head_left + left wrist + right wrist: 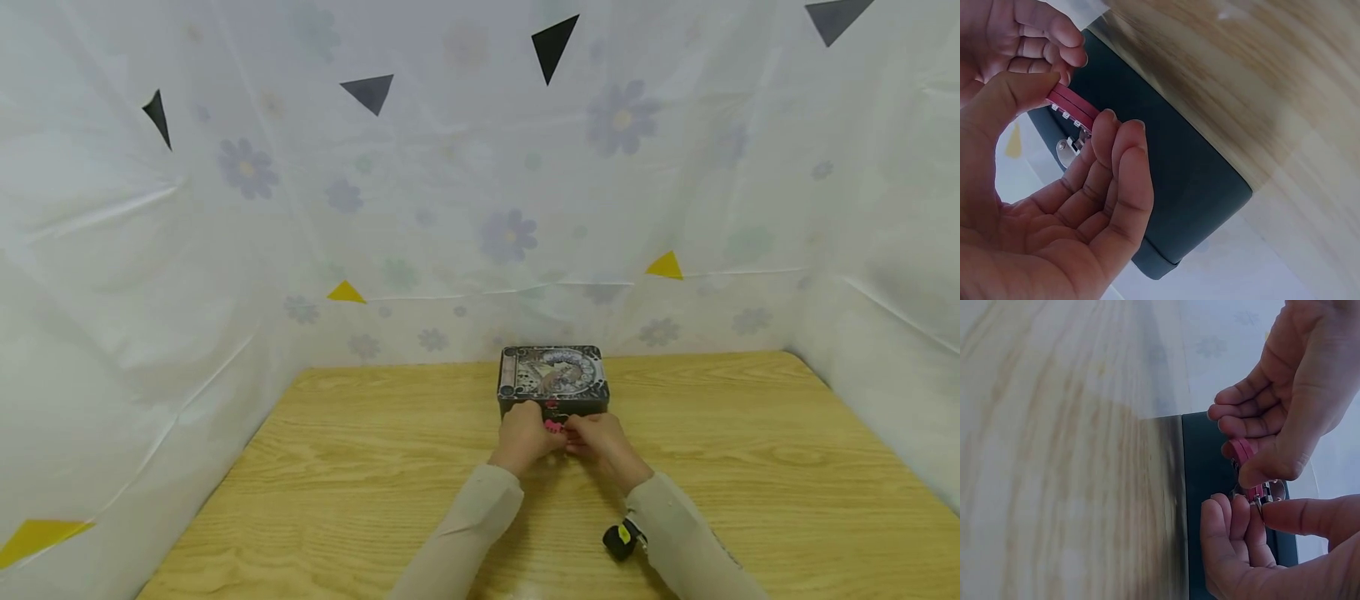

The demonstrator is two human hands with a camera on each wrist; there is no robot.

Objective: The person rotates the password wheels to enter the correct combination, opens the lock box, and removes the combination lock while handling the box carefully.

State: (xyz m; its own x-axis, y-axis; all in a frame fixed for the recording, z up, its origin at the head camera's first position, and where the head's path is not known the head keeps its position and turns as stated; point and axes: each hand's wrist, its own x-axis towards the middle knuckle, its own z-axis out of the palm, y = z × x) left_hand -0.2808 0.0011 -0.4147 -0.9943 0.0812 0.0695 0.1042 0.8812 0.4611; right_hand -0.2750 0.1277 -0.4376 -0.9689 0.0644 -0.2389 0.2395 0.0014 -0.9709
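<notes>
A dark tin box with an ornate printed lid lies closed at the back of the table. At its front, a small pink combination padlock with number dials is by the metal clasp. My left hand pinches the padlock body between thumb and fingers. From the right, my right hand pinches the padlock's thin metal shackle between thumb and fingertips. Fingers partly hide the shackle, so whether it is through the clasp cannot be told.
The wood-grain table extends to both sides of the box. A white flowered sheet with triangle stickers hangs behind it and at the sides. A small black device with a yellow mark is at my right sleeve.
</notes>
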